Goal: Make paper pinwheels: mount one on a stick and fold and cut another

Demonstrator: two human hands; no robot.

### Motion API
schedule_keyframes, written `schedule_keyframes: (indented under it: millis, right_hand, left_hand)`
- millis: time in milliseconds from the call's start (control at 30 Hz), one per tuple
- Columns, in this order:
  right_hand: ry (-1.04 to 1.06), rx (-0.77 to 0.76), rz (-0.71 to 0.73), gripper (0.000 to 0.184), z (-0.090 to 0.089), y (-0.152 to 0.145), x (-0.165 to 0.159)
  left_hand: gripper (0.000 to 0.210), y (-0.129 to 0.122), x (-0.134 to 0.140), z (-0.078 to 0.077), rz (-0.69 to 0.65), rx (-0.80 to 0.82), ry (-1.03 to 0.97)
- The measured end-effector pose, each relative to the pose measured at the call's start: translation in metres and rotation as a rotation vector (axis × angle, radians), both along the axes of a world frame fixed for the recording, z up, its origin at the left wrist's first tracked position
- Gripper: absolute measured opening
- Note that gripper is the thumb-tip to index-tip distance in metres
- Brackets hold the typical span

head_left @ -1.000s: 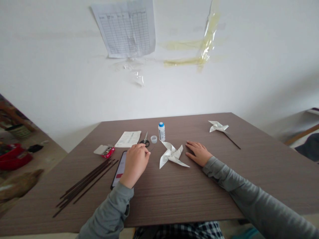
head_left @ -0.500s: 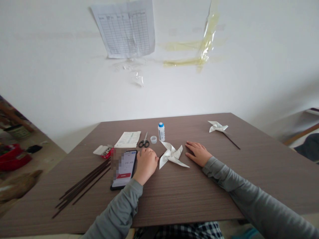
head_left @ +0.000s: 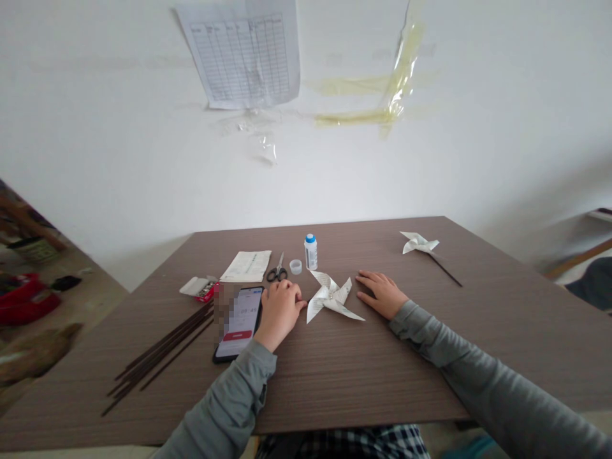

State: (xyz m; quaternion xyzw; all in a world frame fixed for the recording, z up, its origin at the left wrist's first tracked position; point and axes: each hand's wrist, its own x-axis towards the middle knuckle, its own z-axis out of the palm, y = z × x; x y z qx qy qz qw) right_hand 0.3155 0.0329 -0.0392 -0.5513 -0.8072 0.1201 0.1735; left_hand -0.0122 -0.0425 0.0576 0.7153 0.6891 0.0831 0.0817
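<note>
Near edge of tabletop (head_left: 335,376): working room up to the pinwheel (head_left: 329,297), which lies between the hands. Sticks (head_left: 157,347) to the left, then phone (head_left: 243,325) just beside left hand (head_left: 281,311). Its fingers are curled; dark tip (head_left: 308,299) by the thumb, cannot tell if pinched. Right hand (head_left: 382,294) palm down, fingers slightly spread, near the blades. Step looks like close work at the pinwheel's left side; next move probably calls for a light touch, blades uncreased. Beyond, scissors (head_left: 277,274), cap (head_left: 296,267), bottle (head_left: 310,253) crowd that side. More room right, toward other pinwheel (head_left: 417,243).
</note>
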Motion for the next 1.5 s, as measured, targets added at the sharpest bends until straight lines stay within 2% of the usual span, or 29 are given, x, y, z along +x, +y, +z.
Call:
schedule_keyframes:
  millis: [133, 300, 400, 533, 867, 1100, 1300, 1500]
  right_hand:
    - [0.144, 0.061, 0.016, 0.038, 0.006, 0.005, -0.002]
    - [0.238, 0.149, 0.02, 0.033, 0.025, 0.006, -0.02]
    - [0.205, 0.121, 0.026, 0.03, 0.036, 0.004, -0.039]
    - [0.078, 0.02, 0.003, 0.038, 0.044, 0.005, -0.061]
    - [0.043, -0.057, -0.023, 0.033, 0.037, 0.009, -0.075]
    - [0.157, -0.059, -0.011, 0.021, 0.034, 0.008, -0.071]
    - [0.201, -0.048, 0.057, 0.023, 0.031, 0.01, -0.062]
    - [0.232, 0.013, 0.116, 0.015, 0.025, 0.01, -0.052]
  left_hand:
    - [0.011, 0.001, -0.004, -0.004, -0.002, 0.022, -0.017]
    - [0.015, 0.001, -0.01, -0.008, -0.013, 0.009, -0.039]
    - [0.015, 0.0, -0.013, -0.01, -0.023, 0.01, -0.052]
    - [0.013, 0.001, -0.015, -0.015, -0.041, 0.029, -0.066]
    - [0.015, 0.003, -0.011, -0.019, -0.055, 0.037, -0.04]
    - [0.012, 0.004, -0.01, -0.027, -0.058, 0.067, -0.051]
    - [0.005, 0.006, -0.014, -0.028, -0.076, 0.085, -0.104]
    - [0.018, 0.009, -0.014, -0.032, -0.06, 0.091, -0.144]
